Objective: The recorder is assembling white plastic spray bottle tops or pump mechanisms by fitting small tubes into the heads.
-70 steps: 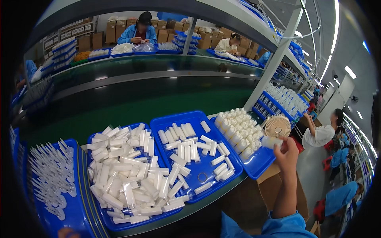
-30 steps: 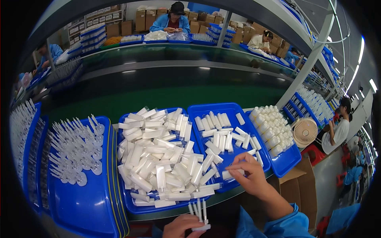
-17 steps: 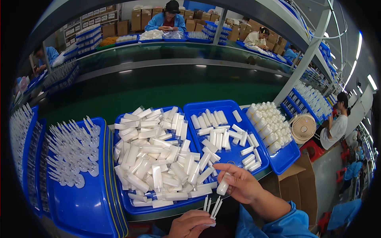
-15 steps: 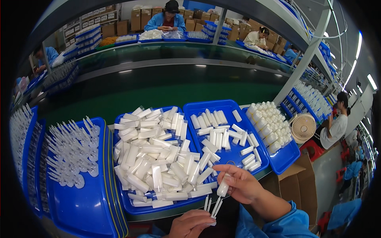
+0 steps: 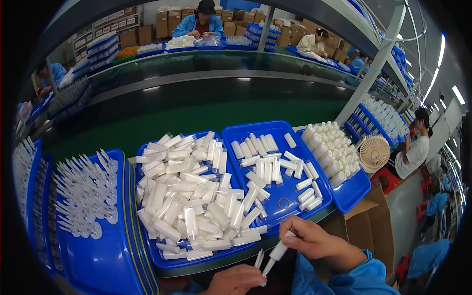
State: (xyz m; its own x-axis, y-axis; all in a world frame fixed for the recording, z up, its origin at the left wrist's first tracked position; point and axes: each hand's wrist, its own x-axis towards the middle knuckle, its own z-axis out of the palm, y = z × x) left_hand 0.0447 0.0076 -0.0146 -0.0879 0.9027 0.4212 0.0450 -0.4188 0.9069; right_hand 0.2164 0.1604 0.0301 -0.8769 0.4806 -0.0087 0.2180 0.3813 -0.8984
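Observation:
At the lower edge, my left hand [image 5: 237, 280] is closed round the base of a white plastic piece with thin upright rods [image 5: 259, 258]. To its upper right, my right hand [image 5: 314, 240] grips a white cylindrical tube [image 5: 278, 251], tilted with its lower end toward the left hand. That end meets one of the rods; how far the rod goes inside cannot be told. The base in the left hand is mostly hidden by the fingers. Just beyond both hands, a blue tray [image 5: 167, 264] is heaped with white tubes in clear wrap [image 5: 191, 221].
Another blue tray [image 5: 236, 129] holds loose white tubes and a small ring [image 5: 283, 203]. Capped white pieces [image 5: 329, 152] fill a tray at right, near a fan [image 5: 374, 153] and cardboard box [image 5: 368, 231]. Rodded pieces [image 5: 88, 191] stand in stacked trays at left. Co-workers sit across the green belt [image 5: 221, 101].
My right hand has moved down and slightly right, bringing the tube lower and more slanted against the rod. The ring in the tray is now uncovered. My left hand stays nearly in place.

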